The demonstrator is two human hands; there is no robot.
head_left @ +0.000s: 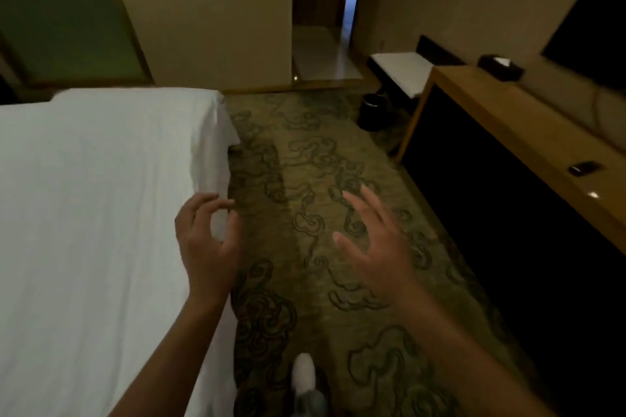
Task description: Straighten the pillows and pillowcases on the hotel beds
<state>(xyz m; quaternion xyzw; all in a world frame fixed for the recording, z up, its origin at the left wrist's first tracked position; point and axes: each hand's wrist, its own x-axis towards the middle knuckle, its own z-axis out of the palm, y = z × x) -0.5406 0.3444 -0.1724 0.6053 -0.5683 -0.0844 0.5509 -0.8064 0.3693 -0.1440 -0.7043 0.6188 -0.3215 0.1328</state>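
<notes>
You stand beside a white bed (101,213), no pillows in view. Your left hand (206,247), fingers loosely curled, and right hand (376,247), fingers spread, both hold nothing, apparently between grabs.

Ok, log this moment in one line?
left hand: empty, over white-sheeted bed edge | right hand: open, over patterned carpet | pillows: none visible

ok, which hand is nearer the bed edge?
Left. The left hand hovers right at the bed edge, fingers loosely curled, holding nothing. The right hand is out over the carpet, apart from it.
</notes>
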